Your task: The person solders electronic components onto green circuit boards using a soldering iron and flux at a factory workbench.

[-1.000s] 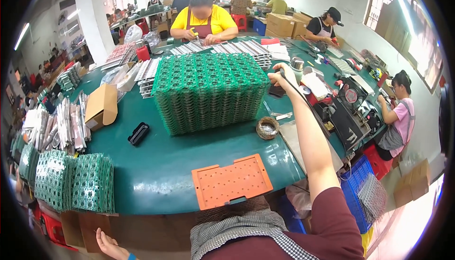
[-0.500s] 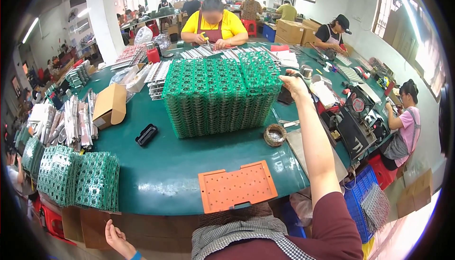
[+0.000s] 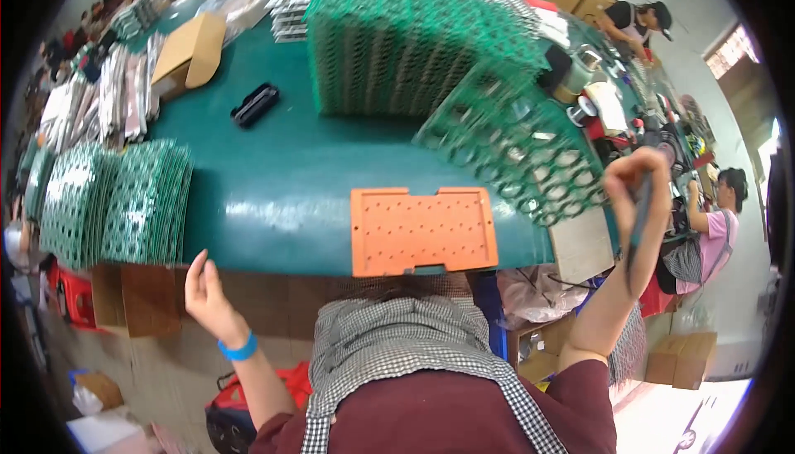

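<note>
My right hand [image 3: 642, 179], at the right side of the table, is closed on the edge of a green circuit board panel [image 3: 517, 147]. The panel tilts down from the tall stack of green circuit boards [image 3: 373, 56] and is blurred by motion. A dark, thin, long thing [image 3: 639, 234] hangs from the same hand along my forearm; its kind is unclear. My left hand [image 3: 211, 297] is raised off the table's front edge, fingers apart, with nothing visible in it. An orange tray-like fixture with small holes [image 3: 424, 232] lies before me at the table's edge.
More upright green boards [image 3: 145, 201] stand at the left edge. Behind them are wrapped bundles [image 3: 124, 94] and an open cardboard box [image 3: 190, 52]. A black case [image 3: 255, 106] lies on the green table [image 3: 257, 181]. Co-workers sit across and at the right.
My right hand has come from the stack toward me and to the right, drawing a panel off it. My left hand has risen. The view has tilted downward.
</note>
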The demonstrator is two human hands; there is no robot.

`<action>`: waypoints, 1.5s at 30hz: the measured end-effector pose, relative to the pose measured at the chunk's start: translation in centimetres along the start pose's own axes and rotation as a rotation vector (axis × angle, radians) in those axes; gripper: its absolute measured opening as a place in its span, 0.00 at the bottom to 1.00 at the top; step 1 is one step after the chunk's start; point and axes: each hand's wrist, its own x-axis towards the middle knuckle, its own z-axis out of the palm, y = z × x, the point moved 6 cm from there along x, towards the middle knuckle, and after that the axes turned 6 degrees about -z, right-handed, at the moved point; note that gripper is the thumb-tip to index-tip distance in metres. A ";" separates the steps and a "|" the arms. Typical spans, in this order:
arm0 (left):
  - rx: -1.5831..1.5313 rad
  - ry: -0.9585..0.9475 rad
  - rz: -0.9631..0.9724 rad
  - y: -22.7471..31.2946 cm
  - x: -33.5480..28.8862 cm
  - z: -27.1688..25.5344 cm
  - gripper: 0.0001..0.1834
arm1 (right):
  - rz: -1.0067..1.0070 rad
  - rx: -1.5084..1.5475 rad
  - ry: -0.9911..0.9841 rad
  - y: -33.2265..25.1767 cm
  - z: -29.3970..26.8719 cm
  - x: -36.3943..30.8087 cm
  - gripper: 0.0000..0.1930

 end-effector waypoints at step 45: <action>0.824 -1.258 0.891 3.8 -13.4 19.6 0.29 | 0.167 0.085 -0.706 6.3 14.4 -10.4 0.19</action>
